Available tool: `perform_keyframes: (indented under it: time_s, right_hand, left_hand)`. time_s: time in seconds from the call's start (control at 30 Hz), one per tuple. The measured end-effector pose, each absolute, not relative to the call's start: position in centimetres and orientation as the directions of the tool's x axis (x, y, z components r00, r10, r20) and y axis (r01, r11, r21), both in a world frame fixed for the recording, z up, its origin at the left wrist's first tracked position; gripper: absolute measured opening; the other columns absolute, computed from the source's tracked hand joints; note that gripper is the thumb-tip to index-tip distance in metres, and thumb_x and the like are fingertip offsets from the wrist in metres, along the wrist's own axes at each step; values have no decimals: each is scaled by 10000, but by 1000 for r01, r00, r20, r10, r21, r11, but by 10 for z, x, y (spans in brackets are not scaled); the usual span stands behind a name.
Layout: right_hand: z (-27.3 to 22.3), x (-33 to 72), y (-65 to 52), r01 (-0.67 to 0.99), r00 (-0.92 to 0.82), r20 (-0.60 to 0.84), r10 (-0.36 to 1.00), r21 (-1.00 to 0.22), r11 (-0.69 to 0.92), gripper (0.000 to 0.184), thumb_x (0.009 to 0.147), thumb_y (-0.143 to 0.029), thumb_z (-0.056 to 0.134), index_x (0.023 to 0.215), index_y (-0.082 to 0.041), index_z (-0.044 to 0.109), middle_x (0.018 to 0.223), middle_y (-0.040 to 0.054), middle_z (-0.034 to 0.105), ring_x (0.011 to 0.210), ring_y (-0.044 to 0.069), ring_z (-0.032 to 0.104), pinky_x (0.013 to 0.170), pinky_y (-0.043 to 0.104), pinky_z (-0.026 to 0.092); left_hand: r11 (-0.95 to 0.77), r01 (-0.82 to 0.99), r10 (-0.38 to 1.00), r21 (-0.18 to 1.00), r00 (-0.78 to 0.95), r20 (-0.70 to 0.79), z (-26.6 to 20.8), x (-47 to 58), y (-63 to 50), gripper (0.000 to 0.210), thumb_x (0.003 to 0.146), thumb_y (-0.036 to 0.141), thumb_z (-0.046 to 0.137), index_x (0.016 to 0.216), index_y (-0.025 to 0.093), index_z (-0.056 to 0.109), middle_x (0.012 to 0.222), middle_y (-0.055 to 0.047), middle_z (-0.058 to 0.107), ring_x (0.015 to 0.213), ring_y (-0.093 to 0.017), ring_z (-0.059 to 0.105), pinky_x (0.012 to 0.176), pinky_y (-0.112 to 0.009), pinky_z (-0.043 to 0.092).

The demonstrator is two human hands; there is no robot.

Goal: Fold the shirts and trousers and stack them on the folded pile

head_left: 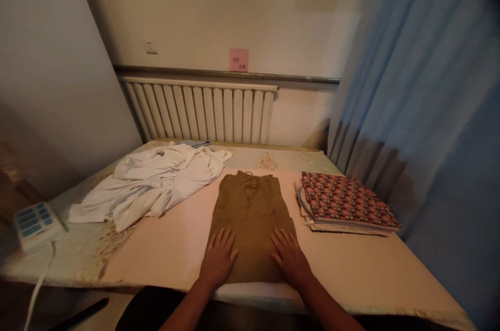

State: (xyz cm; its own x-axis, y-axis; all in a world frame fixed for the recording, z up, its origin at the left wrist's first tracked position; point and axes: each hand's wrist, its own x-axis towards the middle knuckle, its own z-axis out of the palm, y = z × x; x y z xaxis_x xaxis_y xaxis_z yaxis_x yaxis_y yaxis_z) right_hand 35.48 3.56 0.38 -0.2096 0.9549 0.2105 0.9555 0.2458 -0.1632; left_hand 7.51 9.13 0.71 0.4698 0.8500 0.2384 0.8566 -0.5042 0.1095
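Observation:
A brown folded garment [252,216], with a drawstring at its far end, lies flat on the pink cloth [167,253] covering the table. My left hand [219,258] rests palm down on the garment's near left side, fingers stretched out. On the near right side my right hand [289,258] lies flat too, its fingers spread and pointing away from me. Neither hand grips the fabric. Whether the garment is trousers or shorts I cannot tell.
A rumpled white garment [156,180] lies to the left. At the right is a stack of folded cloth topped by a red patterned piece [347,198]. A white power strip [39,224] with a cord sits at the left edge. Behind stand a radiator [203,110] and a blue curtain [406,86].

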Motion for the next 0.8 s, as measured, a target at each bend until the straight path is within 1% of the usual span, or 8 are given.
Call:
perform_keyframes:
  time_s: [0.17,0.27,0.37,0.47,0.57,0.67,0.8]
  right_hand:
    - [2,363,21,940,-184,201,962,-249,231,550,908,-354,488,1432,-210,404,1514,75,356,1414,254,277,1157,493,250]
    - [3,370,6,918,-179,167,970,-327,225,568,907,-343,465,1449,-201,375,1509,86,361,1413,233,283,1164,483,244]
    - [3,379,-13,891,-230,154,961,-363,272,620,865,-330,524,1450,-184,378,1507,109,356,1409,254,289,1163,489,250]
    - [0,387,-29,878,-310,159,937,-329,346,600,833,-278,557,1416,-197,441,1483,109,395,1385,275,338,1144,482,298]
    - [-6,390,-34,890,-337,179,924,-260,375,532,843,-149,474,1368,-223,506,1424,88,483,1322,243,443,1104,419,379]
    - [-12,388,-30,912,-323,212,922,-189,363,605,778,-16,413,1329,-229,541,1370,78,544,1266,220,509,1059,372,435]
    - [-14,380,-21,937,-305,233,923,-96,334,672,696,43,408,1294,-218,567,1342,87,568,1230,234,543,1023,365,467]
  left_hand:
    - [-508,854,841,108,466,276,-1,69,79,481,956,380,402,1401,205,447,1453,-83,464,1381,-263,350,1118,-490,320]
    - [-590,803,776,80,537,332,-7,61,64,488,950,368,428,1415,218,419,1469,-78,443,1381,-249,351,1111,-468,350]
    - [-674,738,699,36,622,353,-14,50,49,553,911,359,519,1434,245,381,1479,-74,428,1366,-253,379,1093,-447,391]
    - [-716,698,654,11,665,361,-20,37,39,602,883,282,552,1450,271,349,1465,-67,450,1336,-254,425,1081,-431,416]
    - [-712,702,646,-15,663,379,-24,27,38,610,872,110,457,1445,294,358,1437,-55,486,1313,-230,457,1074,-396,426]
    - [-710,703,644,-34,669,371,-26,21,42,705,822,-8,381,1452,306,342,1432,-49,492,1305,-207,466,1071,-372,427]
    - [-701,712,650,-41,662,373,-25,22,48,755,801,-45,359,1455,331,327,1427,-45,496,1302,-203,469,1069,-384,423]
